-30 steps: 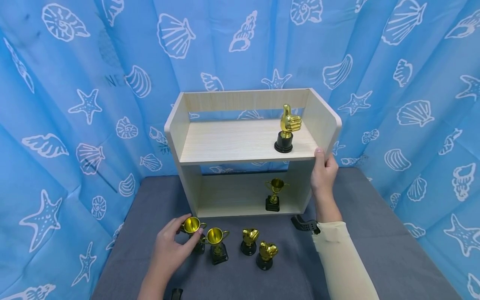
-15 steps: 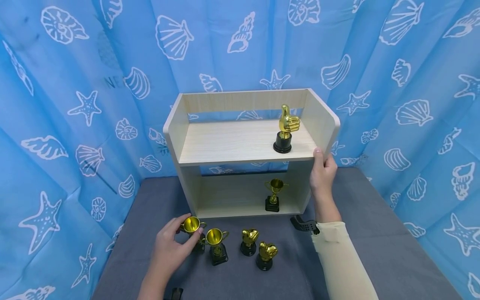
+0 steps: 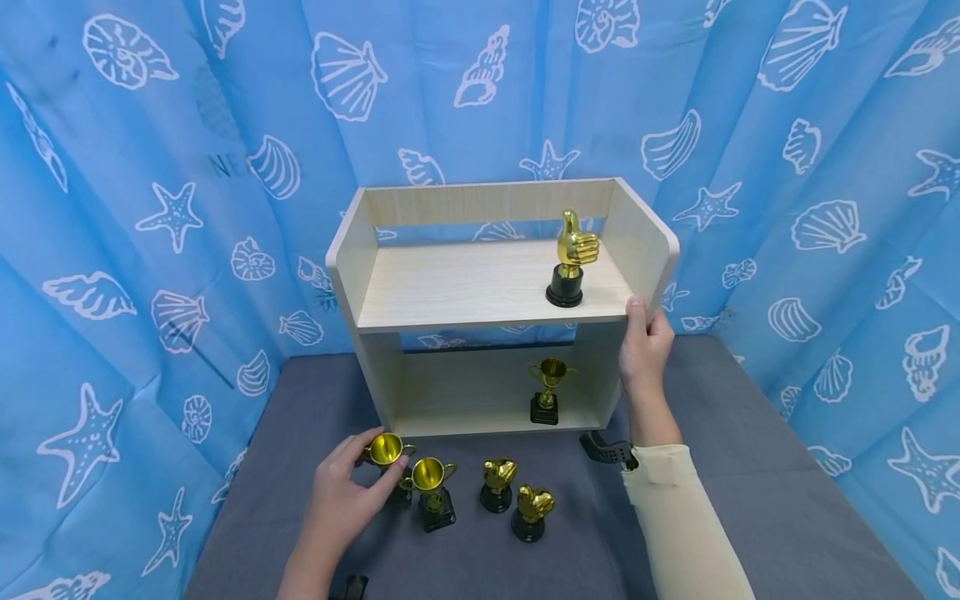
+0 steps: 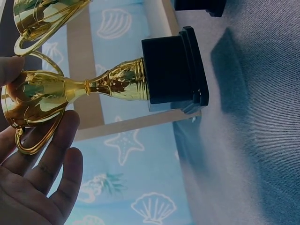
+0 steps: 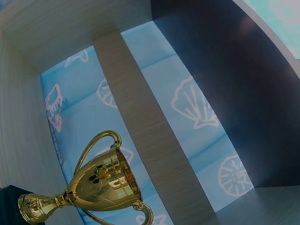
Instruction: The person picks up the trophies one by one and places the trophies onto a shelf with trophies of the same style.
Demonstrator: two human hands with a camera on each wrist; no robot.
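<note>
My left hand (image 3: 347,492) pinches a small gold trophy cup (image 3: 386,450) by its bowl, thumb on one side and fingers on the other. In the left wrist view its black base (image 4: 171,70) shows close over the grey cloth. Just right of it stands a second trophy cup (image 3: 429,475) on a black base. With my right hand (image 3: 647,350) I grip the right side of a pale wooden shelf (image 3: 465,321), thumb at the upper board's front corner. On the lower level, near that hand, stands another trophy cup (image 3: 551,375), seen large in the right wrist view (image 5: 105,183).
A gold thumbs-up trophy (image 3: 575,250) stands at the right of the upper board. Two gold trophies on round black bases, one (image 3: 498,475) and another (image 3: 533,504), stand in front of the shelf. A blue seashell curtain (image 3: 225,208) hangs behind the grey-covered table (image 3: 757,467).
The trophy cup in my left hand has shifted slightly to the right in the last half second. My right hand stays on the shelf, and the other trophies have not moved.
</note>
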